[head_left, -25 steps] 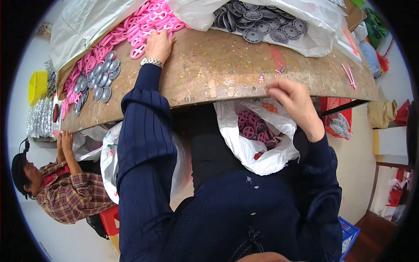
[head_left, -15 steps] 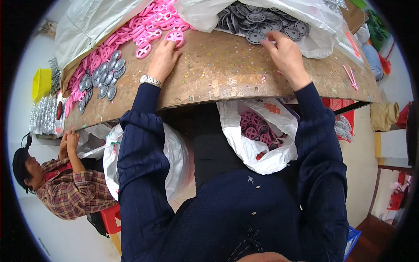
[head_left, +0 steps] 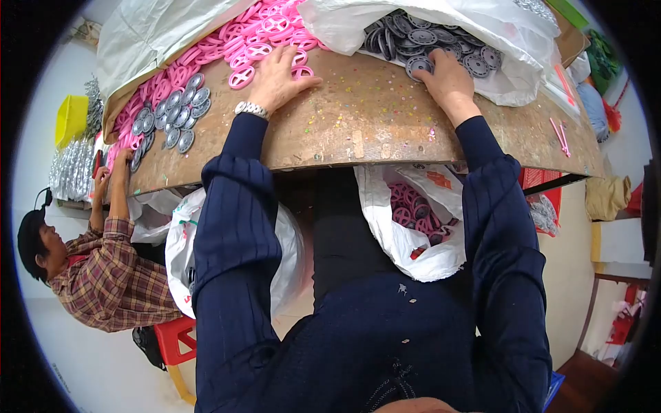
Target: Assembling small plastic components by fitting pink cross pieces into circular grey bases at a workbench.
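My left hand (head_left: 277, 81), with a metal watch on its wrist, lies over the near edge of a heap of pink spoked plastic wheels (head_left: 275, 24). Its fingers are stretched out and the thumb is apart; fingertips touch the wheels there. At the mouth of a white sack, my right hand (head_left: 449, 81) has thumb and fingers at the rim of a grey round plastic disc (head_left: 417, 67). More grey discs (head_left: 475, 65) spill from that sack around my fingers. Farther left, a cluster of grey discs (head_left: 182, 113) lies against the pink wheels.
Below the table edge (head_left: 358, 164) hangs an open white sack (head_left: 430, 265) with pink wheels carrying dark centres. Another white bag (head_left: 289, 255) stands to its left. A co-worker in a plaid shirt (head_left: 120, 275) reaches to the table's left end. Pink sticks (head_left: 560, 136) lie at the right.
My left hand has left the pink wheel it was at and spread over the heap. My right hand has closed in on a grey disc. The co-worker's hand has reached up to the table.
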Demonstrator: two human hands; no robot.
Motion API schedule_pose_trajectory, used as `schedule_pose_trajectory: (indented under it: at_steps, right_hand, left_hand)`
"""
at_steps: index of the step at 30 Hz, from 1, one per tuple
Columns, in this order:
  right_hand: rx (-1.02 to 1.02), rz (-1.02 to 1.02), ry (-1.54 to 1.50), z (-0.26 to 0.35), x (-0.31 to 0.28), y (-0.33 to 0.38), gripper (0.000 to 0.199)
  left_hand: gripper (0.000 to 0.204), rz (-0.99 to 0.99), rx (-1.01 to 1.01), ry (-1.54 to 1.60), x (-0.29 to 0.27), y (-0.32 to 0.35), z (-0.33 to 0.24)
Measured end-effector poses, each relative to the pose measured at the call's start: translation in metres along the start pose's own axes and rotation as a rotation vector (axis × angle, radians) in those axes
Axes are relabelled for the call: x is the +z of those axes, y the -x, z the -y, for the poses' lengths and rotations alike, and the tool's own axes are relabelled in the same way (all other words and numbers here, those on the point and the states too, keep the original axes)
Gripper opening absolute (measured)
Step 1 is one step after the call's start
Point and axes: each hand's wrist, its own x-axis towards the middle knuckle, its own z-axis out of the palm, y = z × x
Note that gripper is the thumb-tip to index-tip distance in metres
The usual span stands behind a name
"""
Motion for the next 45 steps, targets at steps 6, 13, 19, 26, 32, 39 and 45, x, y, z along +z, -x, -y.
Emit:
schedule_pose_trajectory:
  at_steps: [6, 13, 19, 26, 32, 39, 45]
  right_hand:
    - [0.134, 0.046, -0.347, -0.018, -0.004, 0.000, 0.039]
    - [0.114, 0.005, -0.727, -0.016, -0.007, 0.026, 0.032]
    - [0.203, 0.225, -1.005, 0.002, -0.033, 0.058, 0.019]
    - [0.308, 0.379, -1.236, 0.026, -0.068, 0.088, 0.017]
    - [0.298, 0.409, -1.289, 0.027, -0.073, 0.100, 0.016]
    - [0.368, 0.426, -1.355, 0.030, -0.071, 0.103, 0.015]
    - [0.395, 0.420, -1.429, 0.026, -0.070, 0.105, 0.015]
  left_hand:
    - [0.073, 0.417, -0.105, 0.262, -0.015, -0.010, -0.032]
    - [0.057, 0.313, 0.120, 0.326, -0.042, 0.023, -0.062]
    - [0.073, 0.095, 0.084, 0.285, -0.050, 0.041, -0.100]
    - [0.069, 0.138, -0.061, 0.186, -0.039, 0.032, -0.110]
    - [0.059, 0.141, -0.035, 0.213, -0.034, 0.021, -0.114]
    - [0.062, 0.158, 0.006, 0.174, -0.036, 0.016, -0.127]
    - [0.071, 0.123, 0.019, 0.419, -0.044, 0.013, -0.141]
